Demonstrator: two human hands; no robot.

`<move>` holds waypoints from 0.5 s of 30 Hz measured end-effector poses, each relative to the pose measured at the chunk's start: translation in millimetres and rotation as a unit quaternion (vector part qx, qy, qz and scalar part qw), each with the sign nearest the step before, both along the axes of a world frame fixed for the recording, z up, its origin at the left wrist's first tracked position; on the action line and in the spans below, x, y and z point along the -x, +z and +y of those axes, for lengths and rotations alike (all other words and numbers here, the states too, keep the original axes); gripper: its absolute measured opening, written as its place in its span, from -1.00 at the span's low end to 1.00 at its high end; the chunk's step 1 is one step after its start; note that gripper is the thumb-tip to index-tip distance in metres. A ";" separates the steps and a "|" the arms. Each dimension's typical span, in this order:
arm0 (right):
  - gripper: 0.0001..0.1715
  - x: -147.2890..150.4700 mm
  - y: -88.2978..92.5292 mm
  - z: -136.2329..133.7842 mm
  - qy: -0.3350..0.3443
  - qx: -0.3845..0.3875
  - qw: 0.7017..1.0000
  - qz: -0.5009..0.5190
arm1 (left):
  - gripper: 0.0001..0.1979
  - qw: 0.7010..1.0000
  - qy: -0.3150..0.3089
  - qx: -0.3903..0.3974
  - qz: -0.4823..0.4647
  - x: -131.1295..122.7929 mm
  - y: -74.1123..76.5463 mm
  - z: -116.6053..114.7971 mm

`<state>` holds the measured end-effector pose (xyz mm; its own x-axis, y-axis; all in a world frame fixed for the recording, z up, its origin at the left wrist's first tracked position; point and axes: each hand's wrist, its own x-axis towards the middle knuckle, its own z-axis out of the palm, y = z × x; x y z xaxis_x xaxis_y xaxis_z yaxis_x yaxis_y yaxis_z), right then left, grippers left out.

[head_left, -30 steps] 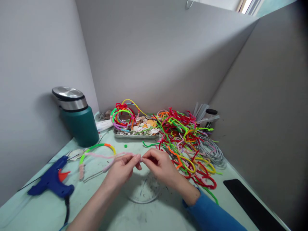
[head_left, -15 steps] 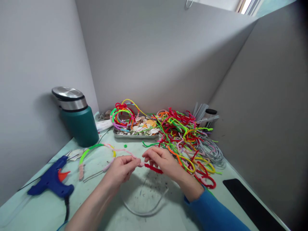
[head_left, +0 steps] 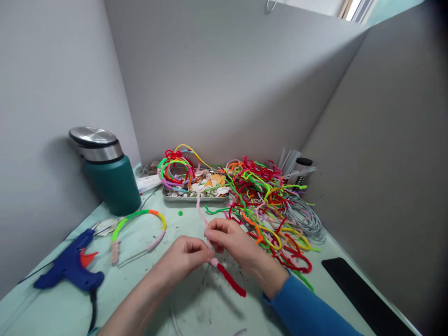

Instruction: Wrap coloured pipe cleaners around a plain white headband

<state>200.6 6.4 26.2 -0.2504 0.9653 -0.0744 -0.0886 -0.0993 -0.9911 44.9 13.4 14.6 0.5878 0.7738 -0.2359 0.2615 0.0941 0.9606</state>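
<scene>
Over the middle of the worktop (head_left: 217, 312), the person's left hand (head_left: 192, 254) has thumb and fingers pinched together on the pink part of a red-and-pink band (head_left: 231, 279), its red end slanting toward the near edge. The right hand (head_left: 227, 237) sits just beside it, thumb and forefinger closed on a pink pipe cleaner (head_left: 199, 208), whose loose end points toward the back edge. By the left edge I see a blue glue gun (head_left: 72, 263), near a partly wrapped headband (head_left: 140, 212).
</scene>
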 end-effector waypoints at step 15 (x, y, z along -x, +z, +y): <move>-0.78 -5.4 -13.0 8.2 -0.012 0.005 0.990 0.142 | -0.63 1.000 -0.005 0.017 0.022 -1.0 1.4 0.0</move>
<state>206.0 14.6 13.2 -0.2387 0.9710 -0.0134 -0.3657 -0.1027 -0.9251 46.0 13.3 16.0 0.5844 0.7588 -0.2877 0.3039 0.1240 0.9446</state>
